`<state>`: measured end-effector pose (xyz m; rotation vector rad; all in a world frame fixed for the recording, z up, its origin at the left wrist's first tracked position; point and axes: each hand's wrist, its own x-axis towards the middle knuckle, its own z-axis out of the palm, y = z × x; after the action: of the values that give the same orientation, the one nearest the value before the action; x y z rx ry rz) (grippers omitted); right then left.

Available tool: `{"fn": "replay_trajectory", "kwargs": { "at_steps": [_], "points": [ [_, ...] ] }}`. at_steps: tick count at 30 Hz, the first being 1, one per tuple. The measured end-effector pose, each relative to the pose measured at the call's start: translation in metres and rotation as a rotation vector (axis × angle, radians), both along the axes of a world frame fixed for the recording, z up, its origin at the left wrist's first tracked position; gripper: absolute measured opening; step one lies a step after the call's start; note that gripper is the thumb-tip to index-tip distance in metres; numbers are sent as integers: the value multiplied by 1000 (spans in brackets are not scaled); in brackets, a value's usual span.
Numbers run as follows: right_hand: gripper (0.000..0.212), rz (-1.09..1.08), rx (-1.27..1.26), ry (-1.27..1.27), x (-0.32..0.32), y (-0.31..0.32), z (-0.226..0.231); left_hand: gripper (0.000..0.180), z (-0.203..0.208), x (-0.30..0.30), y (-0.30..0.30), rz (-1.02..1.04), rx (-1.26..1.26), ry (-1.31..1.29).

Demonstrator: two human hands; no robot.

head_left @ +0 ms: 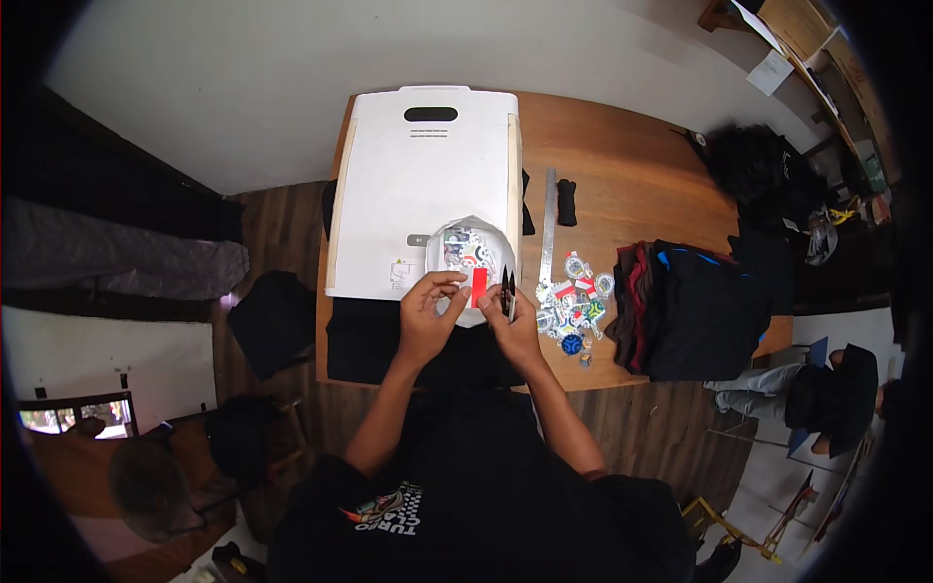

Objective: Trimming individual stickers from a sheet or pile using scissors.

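My right hand (515, 328) is closed round a pair of dark, pointed scissors (507, 282), blades up and slightly apart. A red strip (479, 285) stands upright between my hands, its lower end by my right thumb. My left hand (428, 316) is just left of the strip, its thumb and fingers curved with a small gap between them; nothing shows in it. Under the fingers is a round white container (434, 255), or a bag with a raised rim. Inside it are printed, colourful patches or stickers (466, 248), partly hidden by my hands.
A large white panel with a slot (418, 185) lies on the wooden table (622, 155), black cloth (364, 340) below it. To the right are a metal ruler (549, 223), a black bundle (568, 202), loose printed pieces (573, 311) and folded clothes (700, 311). Another person (826, 398) is far right.
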<state>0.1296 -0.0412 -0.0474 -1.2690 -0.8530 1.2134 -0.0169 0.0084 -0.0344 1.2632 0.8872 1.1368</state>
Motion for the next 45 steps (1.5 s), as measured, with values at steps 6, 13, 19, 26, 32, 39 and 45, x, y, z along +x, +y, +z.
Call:
{"fn": "replay_trajectory", "kwargs": {
  "at_steps": [6, 13, 19, 26, 32, 39, 45],
  "points": [
    [32, 112, 60, 262, 24, 7, 8, 29, 7, 0, 2, 51, -18, -46],
    [17, 93, 13, -118, 31, 12, 17, 30, 10, -7, 2, -113, -48, 44],
    [14, 31, -8, -72, 17, 10, 11, 32, 12, 0, 0, -100, -26, 30],
    [18, -17, -19, 30, 10, 1, 6, 23, 5, -4, 1, -30, 27, -16],
    [39, 159, 54, 465, 9, -15, -5, 27, 13, -6, 2, 18, -127, -28],
    [37, 232, -8, 475, -3, -32, 4, 30, 21, -1, 2, 40, -104, -81],
    [35, 184, 23, 531, -7, -32, -2, 31, 24, -1, 3, 49, -75, -82]
  ]
}}
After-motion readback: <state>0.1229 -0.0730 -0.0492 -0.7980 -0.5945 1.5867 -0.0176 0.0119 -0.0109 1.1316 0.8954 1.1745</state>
